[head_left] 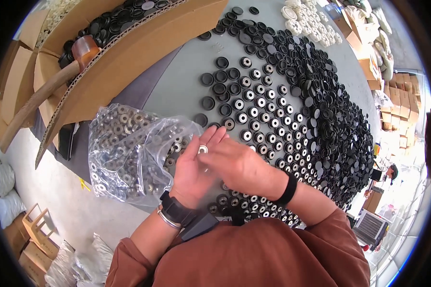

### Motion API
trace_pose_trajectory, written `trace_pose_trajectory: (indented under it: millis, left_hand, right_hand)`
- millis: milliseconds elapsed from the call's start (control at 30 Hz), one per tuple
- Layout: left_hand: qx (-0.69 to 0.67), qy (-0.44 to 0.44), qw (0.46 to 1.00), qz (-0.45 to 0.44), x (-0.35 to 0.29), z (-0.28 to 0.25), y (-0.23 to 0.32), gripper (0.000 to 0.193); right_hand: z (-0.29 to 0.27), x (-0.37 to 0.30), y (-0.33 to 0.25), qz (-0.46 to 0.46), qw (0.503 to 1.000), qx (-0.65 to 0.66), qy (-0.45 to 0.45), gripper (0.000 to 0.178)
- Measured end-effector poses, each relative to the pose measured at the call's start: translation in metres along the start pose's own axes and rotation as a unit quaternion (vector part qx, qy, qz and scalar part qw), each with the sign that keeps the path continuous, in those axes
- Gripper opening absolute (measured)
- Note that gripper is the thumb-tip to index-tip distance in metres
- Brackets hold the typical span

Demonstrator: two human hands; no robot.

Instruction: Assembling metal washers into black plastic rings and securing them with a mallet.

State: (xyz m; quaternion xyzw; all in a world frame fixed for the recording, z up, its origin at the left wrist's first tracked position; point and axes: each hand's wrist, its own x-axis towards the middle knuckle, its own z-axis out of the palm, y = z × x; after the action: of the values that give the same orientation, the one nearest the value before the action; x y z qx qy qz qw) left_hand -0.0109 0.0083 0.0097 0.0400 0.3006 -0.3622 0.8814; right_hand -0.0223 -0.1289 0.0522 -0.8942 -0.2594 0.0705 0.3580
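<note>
My left hand is palm up with its fingers stretched out beside the mouth of a clear plastic bag. A small metal ball bearing rests on that hand, under the fingertips of my right hand. The right hand reaches across the left palm, and its fingers are partly smeared by motion. Many more metal bearings fill the bag. To the right of my hands, round black plastic caps stand in rows, many with a bearing seated inside. Several caps near the bag hold no bearing.
A large heap of loose black caps spreads along the table's right side. White plastic parts lie at the far end. At left stands an open cardboard box with black pieces and a wooden-handled mallet. Stacked cartons are farther right.
</note>
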Motion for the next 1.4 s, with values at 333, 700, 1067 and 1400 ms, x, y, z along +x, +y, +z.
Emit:
trace_pose_trajectory:
  millis: [333,700,1067,1400]
  left_hand:
    - [0.012,0.011,1.000,-0.001,-0.004,-0.010,-0.001,0.039]
    - [0.067,0.094,0.993,-0.033,-0.008,-0.013,0.002,0.030]
    - [0.044,0.079,0.996,-0.028,-0.009,-0.017,0.005,0.029]
    - [0.014,0.040,0.998,-0.037,-0.007,-0.019,0.003,0.030]
  right_hand:
    - [-0.019,0.002,0.027,-0.031,0.992,-0.125,-0.006,0.028]
    - [-0.028,0.036,0.121,0.157,0.953,-0.246,0.086,0.013]
    - [-0.014,0.027,0.131,0.135,0.965,-0.136,0.180,0.016]
    - [-0.014,0.023,0.105,0.105,0.899,-0.423,0.051,0.028]
